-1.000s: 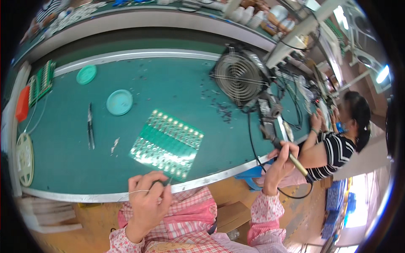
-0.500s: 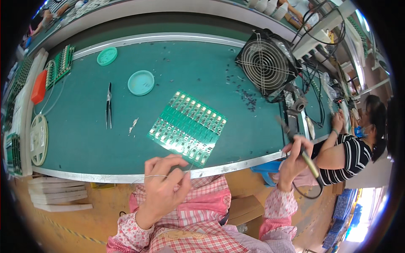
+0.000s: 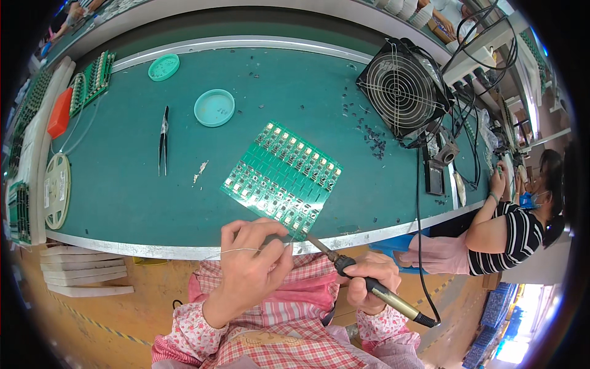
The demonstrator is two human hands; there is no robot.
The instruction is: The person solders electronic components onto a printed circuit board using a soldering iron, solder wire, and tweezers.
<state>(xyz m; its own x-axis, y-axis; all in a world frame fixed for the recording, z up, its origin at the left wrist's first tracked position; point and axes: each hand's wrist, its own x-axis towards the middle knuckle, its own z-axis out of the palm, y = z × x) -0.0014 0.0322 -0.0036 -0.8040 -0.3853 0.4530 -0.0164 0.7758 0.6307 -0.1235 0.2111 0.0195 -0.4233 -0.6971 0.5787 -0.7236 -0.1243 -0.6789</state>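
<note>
A green circuit board panel (image 3: 284, 175) with rows of small parts lies tilted on the green bench mat, its near corner by the front edge. At that corner, my left hand (image 3: 253, 261) has its fingers bent and pinched around a thin solder wire (image 3: 238, 249), which runs back across the hand. My right hand (image 3: 372, 275) grips a soldering iron (image 3: 396, 301) by its handle. The iron points up and left, its tip at the board's near corner beside my left fingertips. Whether the tip touches the board, I cannot tell.
Black tweezers (image 3: 163, 141) and two round green dishes (image 3: 214, 108) lie left of the board. A black fan (image 3: 402, 89) stands at the back right, near scattered dark bits (image 3: 375, 141) and an iron stand (image 3: 439, 163). A co-worker (image 3: 507, 227) sits at the right.
My right hand has brought the soldering iron from the right, by the stand, down and left to the board's near corner. My left hand stays by that corner with the wire.
</note>
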